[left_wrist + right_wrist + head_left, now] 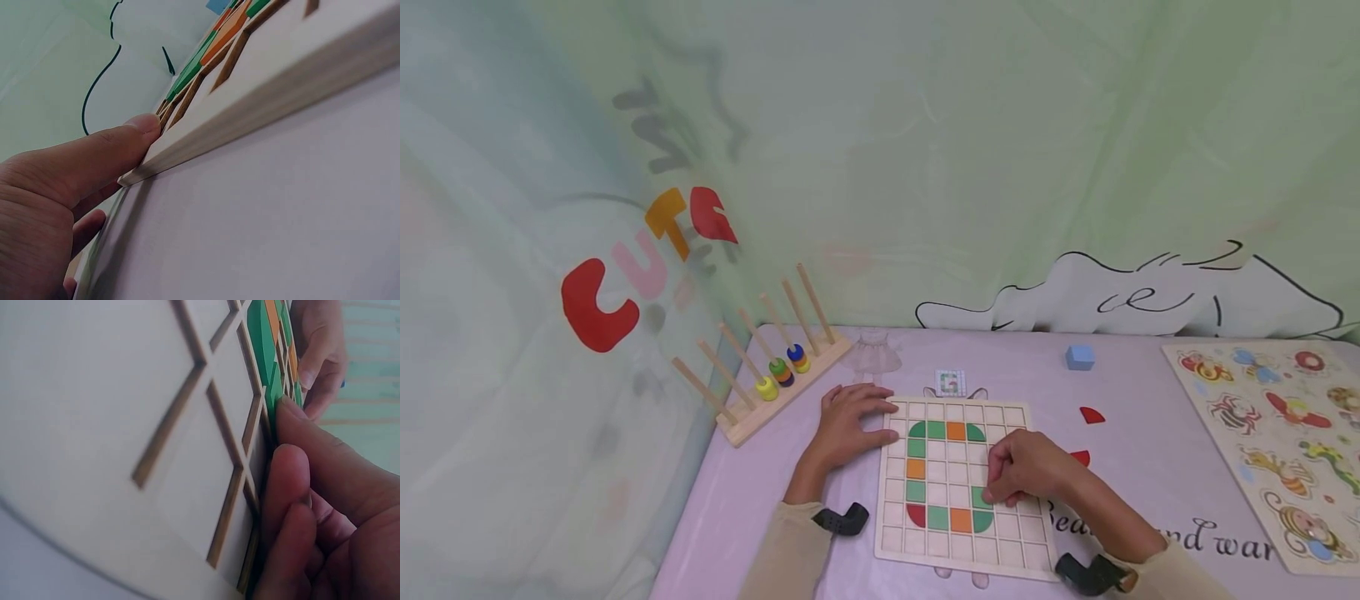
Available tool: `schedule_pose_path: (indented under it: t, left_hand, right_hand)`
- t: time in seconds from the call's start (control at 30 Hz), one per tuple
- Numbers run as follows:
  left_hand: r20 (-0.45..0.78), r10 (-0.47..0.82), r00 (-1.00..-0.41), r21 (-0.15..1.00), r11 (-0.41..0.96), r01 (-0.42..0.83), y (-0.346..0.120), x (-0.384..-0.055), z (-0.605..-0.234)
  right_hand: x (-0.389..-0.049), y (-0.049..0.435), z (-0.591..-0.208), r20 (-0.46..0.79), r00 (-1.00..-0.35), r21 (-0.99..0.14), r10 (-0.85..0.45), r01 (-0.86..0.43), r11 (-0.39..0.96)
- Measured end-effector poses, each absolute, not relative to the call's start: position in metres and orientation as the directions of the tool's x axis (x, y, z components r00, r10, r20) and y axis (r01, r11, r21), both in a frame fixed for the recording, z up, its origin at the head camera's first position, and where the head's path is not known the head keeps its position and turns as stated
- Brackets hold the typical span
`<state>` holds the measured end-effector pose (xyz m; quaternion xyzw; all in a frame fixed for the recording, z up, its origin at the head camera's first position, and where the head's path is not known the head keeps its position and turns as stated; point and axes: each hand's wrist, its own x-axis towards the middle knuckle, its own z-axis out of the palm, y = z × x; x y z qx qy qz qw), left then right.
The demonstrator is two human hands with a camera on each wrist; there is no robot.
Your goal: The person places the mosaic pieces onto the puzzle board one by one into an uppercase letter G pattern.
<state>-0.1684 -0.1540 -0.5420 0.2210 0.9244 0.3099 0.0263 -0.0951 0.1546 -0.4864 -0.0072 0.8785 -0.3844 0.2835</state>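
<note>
A square wooden grid board (1012, 554) lies on the table, with green, orange and red tiles forming an incomplete ring in its cells. My right hand (1030, 467) is over the board's right half, fingers curled, with thumb and fingertips at a green square tile (980, 497) on the ring's right side. In the right wrist view the thumb (331, 450) touches that tile; the index fingertip is partly hidden. My left hand (853, 425) rests at the board's upper left, fingers spread, and its thumb (140, 125) touches the edge.
A small pattern card (951, 383) lies behind the board. At left stands a wooden peg rack (790, 392) with coloured rings. Red quarter-round tiles (1092, 415) and a blue block (1079, 357) lie to the right, before an insect puzzle board (1255, 450).
</note>
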Motion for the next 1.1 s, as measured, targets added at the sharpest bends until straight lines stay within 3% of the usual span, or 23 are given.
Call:
schedule_pose_path:
  t: [0.4, 0.8, 1.1]
  left_hand:
    - [0.095, 0.426, -0.9, 0.585, 0.707, 0.397, -0.152, -0.17, -0.542]
    - [0.093, 0.426, -0.9, 0.579, 0.712, 0.397, -0.152, -0.17, -0.542]
    - [0.087, 0.424, -0.902, 0.573, 0.719, 0.393, -0.154, -0.17, -0.543]
  right_hand:
    - [-0.092, 0.172, -0.48, -0.417, -0.84, -0.746, -0.349, 0.096, 0.66]
    - [-0.095, 0.228, -0.466, -0.296, -0.937, -0.678, -0.184, 0.071, 0.732]
    - [-0.095, 0.27, -0.467, -0.296, -0.949, -0.59, -0.104, 0.097, 0.802]
